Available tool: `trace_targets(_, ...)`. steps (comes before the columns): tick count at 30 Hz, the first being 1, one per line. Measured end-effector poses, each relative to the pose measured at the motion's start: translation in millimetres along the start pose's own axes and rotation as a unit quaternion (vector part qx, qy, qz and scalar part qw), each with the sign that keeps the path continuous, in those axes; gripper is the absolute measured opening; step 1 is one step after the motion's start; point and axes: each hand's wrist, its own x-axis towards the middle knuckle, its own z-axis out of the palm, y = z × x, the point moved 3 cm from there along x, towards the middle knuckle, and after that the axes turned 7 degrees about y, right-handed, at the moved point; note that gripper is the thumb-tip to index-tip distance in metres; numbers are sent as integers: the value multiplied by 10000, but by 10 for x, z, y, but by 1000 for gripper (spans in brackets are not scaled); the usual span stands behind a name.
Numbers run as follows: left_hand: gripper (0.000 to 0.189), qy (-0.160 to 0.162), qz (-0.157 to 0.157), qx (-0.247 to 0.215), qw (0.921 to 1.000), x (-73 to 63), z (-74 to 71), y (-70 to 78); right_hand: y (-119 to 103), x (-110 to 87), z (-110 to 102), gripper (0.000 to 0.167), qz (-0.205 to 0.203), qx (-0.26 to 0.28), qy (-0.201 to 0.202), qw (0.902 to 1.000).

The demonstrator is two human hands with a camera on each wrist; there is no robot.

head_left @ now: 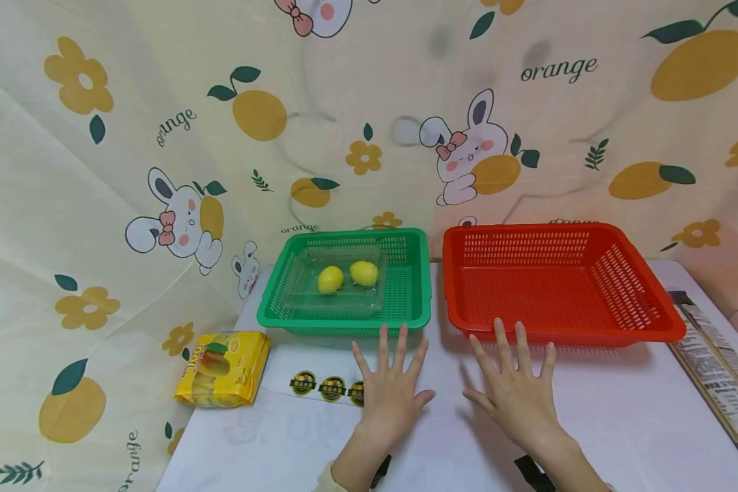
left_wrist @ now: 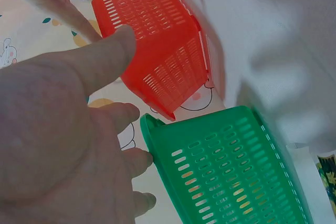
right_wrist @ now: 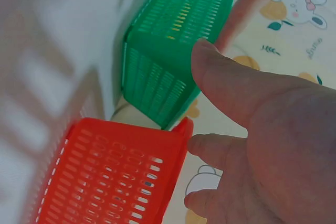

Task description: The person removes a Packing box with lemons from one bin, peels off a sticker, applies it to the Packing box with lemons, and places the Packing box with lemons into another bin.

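Printed cloth (head_left: 369, 75) with flowers, oranges and rabbits is hanging, lightly creased, behind a white-covered table (head_left: 270, 451). Toward the back, a green basket (head_left: 344, 323) is standing on the left and a red basket (head_left: 529, 294) is standing just beside it, a narrow gap separating them. Both are showing slotted walls, flared sides and smooth, lipped rims, apparently of moulded plastic. Inside the green one, a thin clear box (head_left: 357, 301) is lying with two dimpled lemons (head_left: 364, 274). The left hand (head_left: 390, 396) is spreading its fingers wide before the green basket, gripping nothing; the right hand (head_left: 519, 396) is doing likewise before the red one. Whether any fingertip is touching a rim, the views are not settling. In this assessment, both baskets are likely to be light, fairly stiff and slightly slippery; opposite short rims are offering the soundest hold, and level lifting is advisable, since the lemons are liable to roll and the box to dent. At left, a glossy yellow packet (head_left: 224, 369) is lying, its wrapper wrinkling.
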Motion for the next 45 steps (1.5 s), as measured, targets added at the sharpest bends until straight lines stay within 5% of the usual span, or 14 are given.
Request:
trace_targets(9,85,-96,-172,-447,9988,-39,-15,-93,-29,61,-20,89,26,35,-41,10000)
trace_targets(16,83,5,-608,-1212,9908,-402,52,-466,-88,98,-12,89,76,113,-290,9995)
trace_targets(24,66,-95,-1919,-2476,9496,-826,356,-1229,-142,95,-2,86,-30,119,-215,9997)
trace_targets(30,59,-157,-2380,-2547,9371,-899,524,-1612,-179,91,4,84,-38,99,-347,9993)
trace_targets(45,60,-515,-2644,-2465,9310,-935,695,-1714,-183,115,72,85,-52,252,-367,9990)
